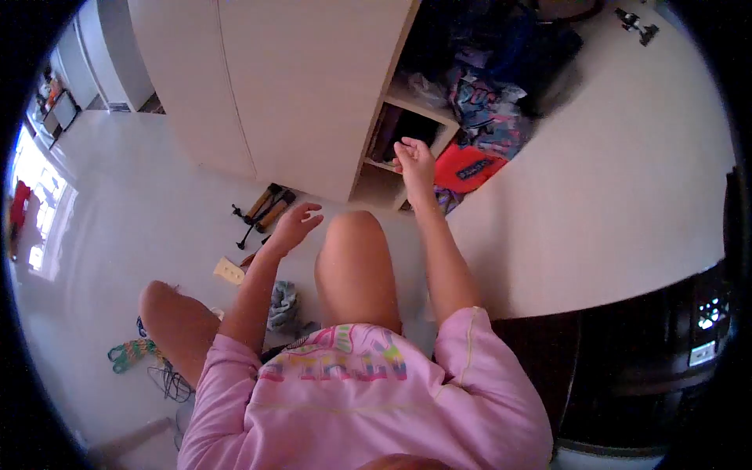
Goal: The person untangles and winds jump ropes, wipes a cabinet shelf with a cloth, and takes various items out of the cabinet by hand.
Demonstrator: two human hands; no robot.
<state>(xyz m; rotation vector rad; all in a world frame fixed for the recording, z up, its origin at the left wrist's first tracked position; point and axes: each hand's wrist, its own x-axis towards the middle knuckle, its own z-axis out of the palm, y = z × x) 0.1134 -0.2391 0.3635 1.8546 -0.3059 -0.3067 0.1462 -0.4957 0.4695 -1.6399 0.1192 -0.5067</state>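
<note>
My right hand (415, 160) is raised in front of a low shelf compartment (384, 174) in the open wardrobe. Its fingers are curled in toward the thumb, and I cannot make out what, if anything, is between them. Close beside it, to the right, lies a red bag (458, 174) with a dark label, under a pile of printed clothes (492, 110). My left hand (296, 229) hovers beside my knee, fingers apart and holding nothing. A hand pump (266, 207) with a dark hose lies on the floor just beyond it.
A closed white wardrobe door (298, 86) stands ahead. On the floor at left are a cream perforated piece (229, 271), a grey cloth (283, 307), a green-and-orange rope (131, 354) and dark cables (171, 382). A dark glossy cabinet (627, 352) is at right.
</note>
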